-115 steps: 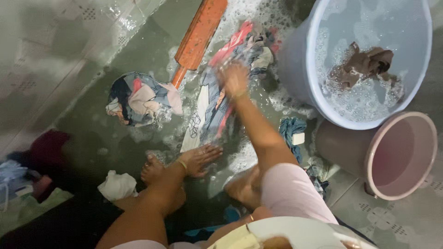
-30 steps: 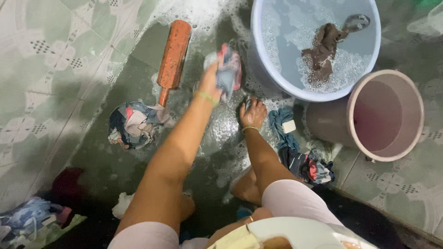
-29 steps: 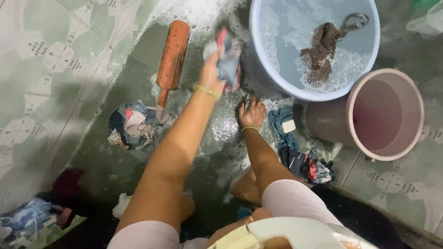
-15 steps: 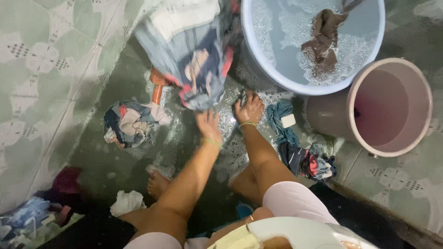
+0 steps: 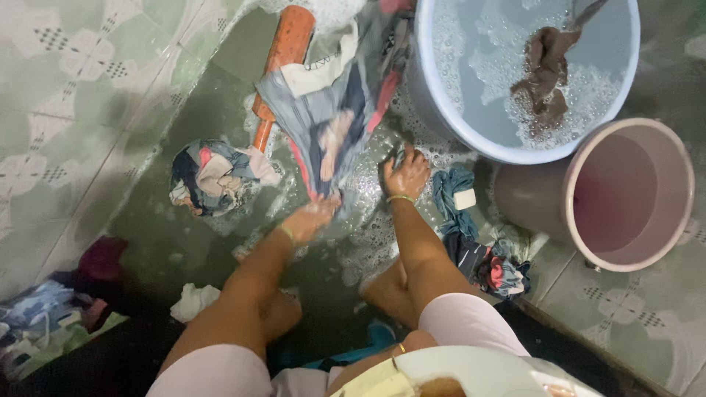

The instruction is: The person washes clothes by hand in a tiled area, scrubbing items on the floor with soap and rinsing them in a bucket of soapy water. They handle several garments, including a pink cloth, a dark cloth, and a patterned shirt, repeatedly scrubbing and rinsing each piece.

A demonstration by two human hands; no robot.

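Two containers stand at your 1 to 2 o'clock: one blue basin point(image 5: 448, 110) holding suds and one brown cloth point(image 5: 544, 70), and one pink bucket point(image 5: 629, 195), tipped, nothing seen inside. Your left hand point(image 5: 312, 219) pinches the hem of one patterned garment point(image 5: 334, 125), spread at 12 o'clock. Your right hand point(image 5: 404, 173) presses closed on wet cloth just beside the basin's wall. One orange paddle point(image 5: 283, 62) lies at 11 o'clock; bare wet floor point(image 5: 184, 242) opens at 9.
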